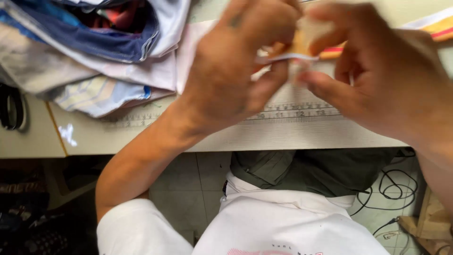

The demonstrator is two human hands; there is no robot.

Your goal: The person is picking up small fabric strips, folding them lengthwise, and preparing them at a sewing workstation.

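Head view, looking down over a work table. The left hand [236,56] and the right hand [377,71] meet above the pale wooden table top [292,134], both pinched narrow on one small piece of pale cloth with an orange patch and a white folded edge [295,49]. The left thumb and fingers close on the cloth's left part; the right fingertips [314,79] grip its right part from below while the right thumb presses from above. The cloth is blurred, so its exact shape cannot be told; it appears to join a strip with yellow, white and red-pink bands [436,26] that runs off toward the upper right edge.

Under the hands, a printed measuring scale [292,112] runs along the table's near edge. At upper left lies a heap of folded garments [94,47]: blue denim on top, white and pale pink cloth beneath, a light blue-and-cream striped piece lowest. A black loop [12,108] lies at the far left edge.

Below the table edge show the person's white shirt [283,222], dark green-grey lap cloth [306,172], a tiled floor and black cables [391,189] at lower right.
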